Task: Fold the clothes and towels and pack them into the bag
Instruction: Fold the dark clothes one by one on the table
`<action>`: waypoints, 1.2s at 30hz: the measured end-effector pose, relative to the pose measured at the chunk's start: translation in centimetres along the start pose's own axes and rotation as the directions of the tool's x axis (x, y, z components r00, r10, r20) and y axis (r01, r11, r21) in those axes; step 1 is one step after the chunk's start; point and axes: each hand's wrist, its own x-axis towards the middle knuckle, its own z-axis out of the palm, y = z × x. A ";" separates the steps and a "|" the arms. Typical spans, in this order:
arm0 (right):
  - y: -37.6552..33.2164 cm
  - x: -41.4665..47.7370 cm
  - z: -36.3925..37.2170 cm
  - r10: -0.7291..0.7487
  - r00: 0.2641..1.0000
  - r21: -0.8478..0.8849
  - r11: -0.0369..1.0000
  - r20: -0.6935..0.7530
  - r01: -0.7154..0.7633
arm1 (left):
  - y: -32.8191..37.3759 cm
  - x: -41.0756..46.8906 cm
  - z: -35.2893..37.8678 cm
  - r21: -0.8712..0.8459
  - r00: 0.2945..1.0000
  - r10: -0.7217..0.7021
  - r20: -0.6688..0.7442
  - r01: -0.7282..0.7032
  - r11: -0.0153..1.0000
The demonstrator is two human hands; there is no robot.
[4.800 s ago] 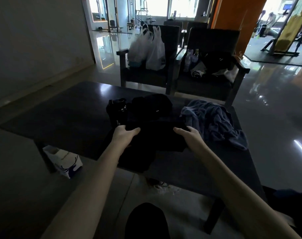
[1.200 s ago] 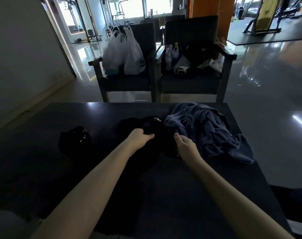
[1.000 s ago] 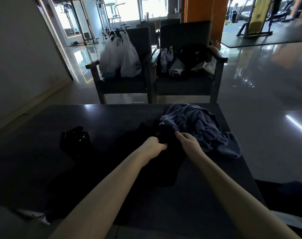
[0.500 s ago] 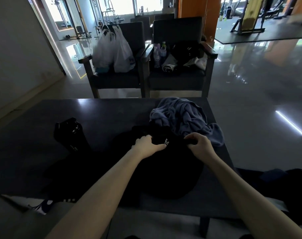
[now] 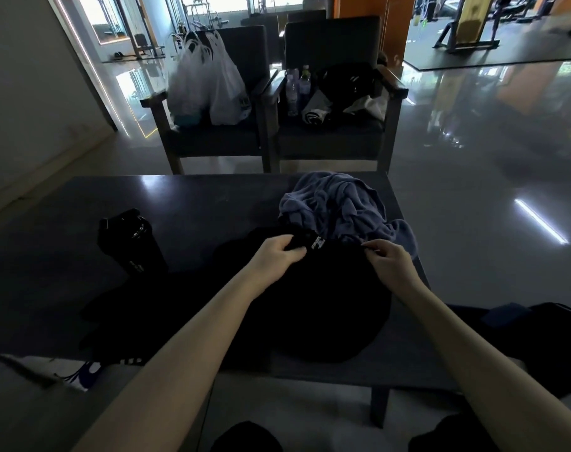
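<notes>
A black garment with a small white label lies spread on the dark table, reaching to the near edge. My left hand pinches its top edge just left of the label. My right hand pinches the same edge further right. A crumpled blue towel sits right behind the garment at the table's far right. More black cloth lies flat on the table to the left. A dark bag sits low at the right, partly hidden by my arm.
A black shaker bottle stands on the table at the left. Two dark armchairs stand beyond the table, one with white plastic bags, the other with water bottles and dark items. A white paper bag lies on the floor under the table.
Both hands have pulled the black garment toward the near edge and lifted its top edge by the label. The right hand moved further right along the edge. The view shifted slightly.
</notes>
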 end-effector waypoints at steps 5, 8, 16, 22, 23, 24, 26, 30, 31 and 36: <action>-2.6 -1.2 -0.3 -0.167 0.968 0.040 0.986 0.185 0.163 | 2.8 0.1 0.1 -0.163 0.999 -0.027 -0.047 0.019 0.987; -4.6 -2.5 0.1 -0.237 0.861 0.045 0.969 0.449 0.243 | 4.4 0.4 1.1 -0.214 0.995 -0.036 -0.094 0.015 0.977; -4.9 -3.2 0.7 -0.346 0.933 -0.216 0.908 0.098 0.359 | 6.1 -0.7 1.2 -0.244 0.992 -0.102 -0.070 0.082 0.966; -5.5 -2.5 -0.5 -0.131 0.874 0.249 0.968 0.468 0.011 | 6.6 -2.8 -1.1 0.388 0.972 -0.117 0.203 0.030 0.921; -5.4 -2.1 -0.5 -0.139 0.894 0.266 0.964 0.427 0.023 | 6.9 -3.2 -1.4 0.452 0.962 -0.130 0.241 0.008 0.892; -5.5 -1.8 -0.4 -0.189 0.900 0.197 0.973 0.392 0.118 | 7.1 -3.4 -1.8 0.478 0.955 -0.138 0.262 -0.004 0.878; -6.0 -0.8 0.3 -0.346 0.822 -0.053 0.909 0.453 0.412 | 7.3 -4.0 -2.6 0.510 0.947 -0.147 0.284 -0.020 0.860; -7.8 1.0 3.1 -0.378 0.667 -0.275 0.698 0.641 0.661 | 7.4 -4.5 -4.4 0.653 0.927 -0.150 0.345 -0.122 0.747; -8.3 1.3 3.9 -0.355 0.644 -0.325 0.641 0.677 0.695 | 7.5 -4.7 -4.9 0.668 0.921 -0.153 0.359 -0.139 0.731; -9.4 1.8 6.4 -0.296 0.549 -0.429 0.385 0.781 0.817 | 7.2 -5.2 -7.4 0.712 0.916 -0.147 0.373 -0.182 0.678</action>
